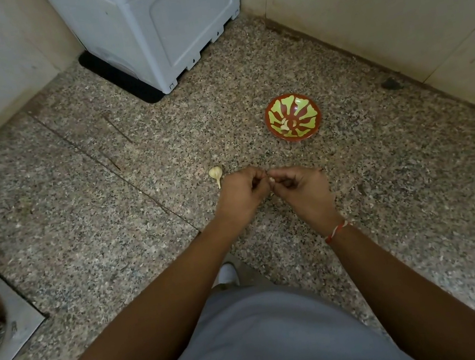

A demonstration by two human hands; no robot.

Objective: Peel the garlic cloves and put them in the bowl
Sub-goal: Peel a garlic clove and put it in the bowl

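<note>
Both hands meet over the speckled counter, fingertips together around a small garlic clove (270, 179) that barely shows between them. My left hand (240, 193) pinches it from the left and my right hand (301, 185) pinches it from the right. A garlic bulb (215, 172) with its stem lies on the counter just left of my left hand. The red bowl with a green pattern (308, 106) stands beyond my right hand, with a few pale peeled cloves (284, 125) inside.
A grey plastic appliance (155, 21) on a black mat fills the back corner between tiled walls. A steel sink (1, 326) with a drain strainer sits at the left edge. The granite counter (78, 205) spreads all around.
</note>
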